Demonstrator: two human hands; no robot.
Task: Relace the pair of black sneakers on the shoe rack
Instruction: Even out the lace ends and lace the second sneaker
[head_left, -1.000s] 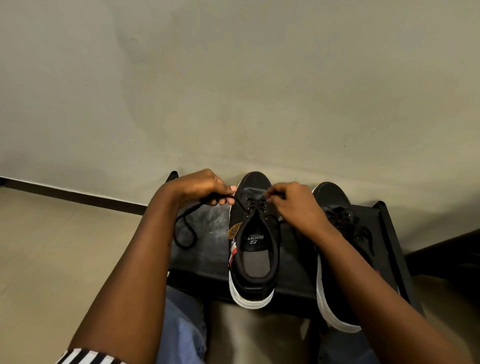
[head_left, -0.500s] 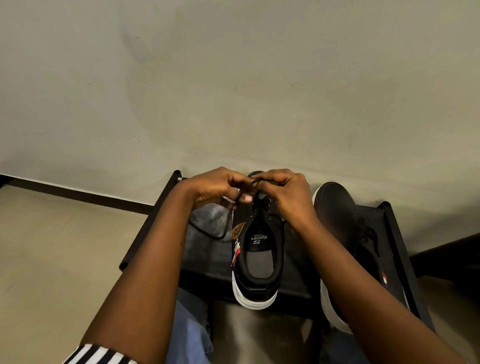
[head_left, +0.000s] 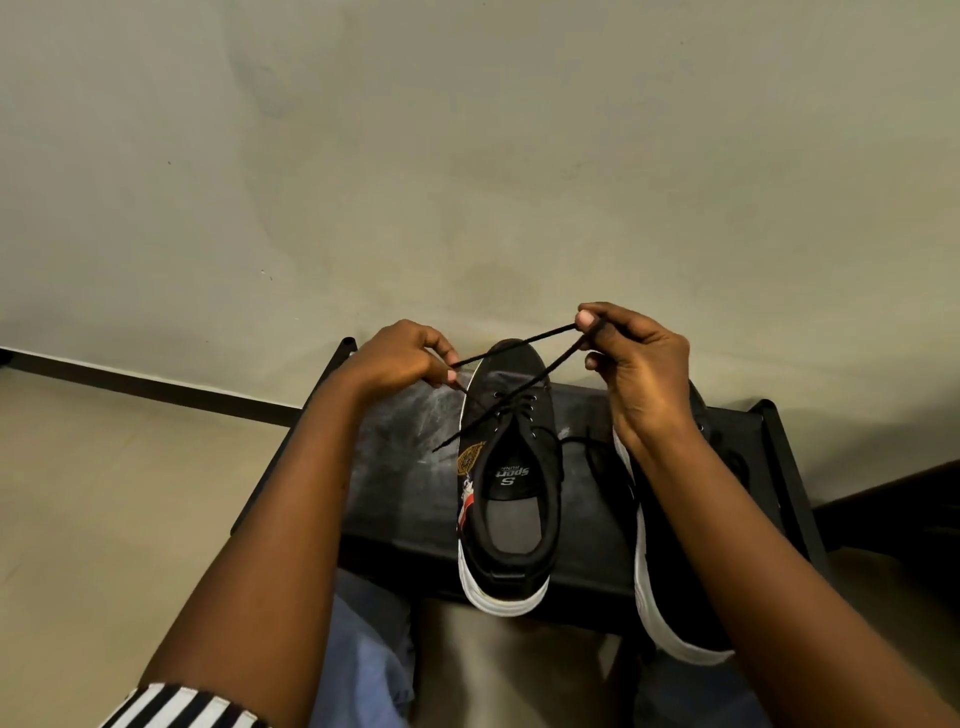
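On the left, our left hand (head_left: 400, 358) is curled, thumb and forefinger pinching one end of the black lace (head_left: 478, 356) just off the toe of the sneaker (head_left: 509, 478). From that pinch the lace runs taut, up and to the right, over the toe cap. The sneaker sits mid-frame on the black shoe rack (head_left: 400, 478) with its long axis pointing straight away from us: toe towards the wall, white heel at the near edge. Only the eyelets nearest the toe look laced. A second strand slants down from the right and crosses those eyelets. Its loose tip hangs off the shoe's left side, closer to the left hand than to the right.

Further right, our right hand (head_left: 644, 374) is raised above and beyond the toe. Thumb and forefinger nip the lace where the two strands meet, and the other fingers are loosely bent. We judge that the next threading depends on that tip lying left of the eyelet row. The other sneaker (head_left: 670, 597) stands parallel under our right forearm, mostly hidden.
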